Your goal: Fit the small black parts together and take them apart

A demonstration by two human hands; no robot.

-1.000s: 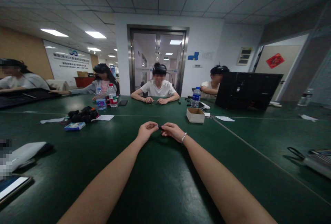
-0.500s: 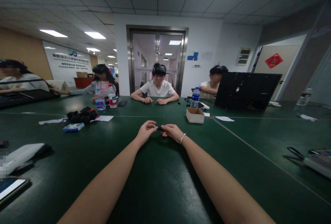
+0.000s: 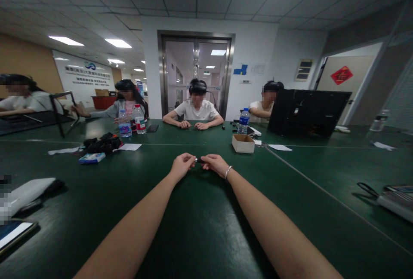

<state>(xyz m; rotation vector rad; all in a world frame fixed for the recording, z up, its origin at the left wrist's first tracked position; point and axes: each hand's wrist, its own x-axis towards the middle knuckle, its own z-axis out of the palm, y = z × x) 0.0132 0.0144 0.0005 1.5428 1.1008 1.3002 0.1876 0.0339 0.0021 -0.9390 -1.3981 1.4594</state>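
Observation:
A small black object with a silvery end [image 3: 198, 160] lies level between my two hands, just above the green table [image 3: 196, 219]. The fingertips of my left hand [image 3: 183, 166] pinch its silvery end. My right hand [image 3: 215, 164], with a bracelet [image 3: 228, 172] at the wrist, grips the black end between thumb and fingers. The fingers cover much of it, so its exact kind cannot be made out.
A small open box [image 3: 243, 144] stands ahead to the right, near a water bottle [image 3: 244, 121]. Left are two more bottles [image 3: 124, 124], a dark bundle [image 3: 102, 143] and a blue-white packet [image 3: 92, 158]. Several people wearing headsets sit around the table. A black monitor [image 3: 308, 113] stands right.
My left fingers have closed in on the silvery end of the object. My right hand stays almost still. At far left, a black frame near the co-workers has swung upright.

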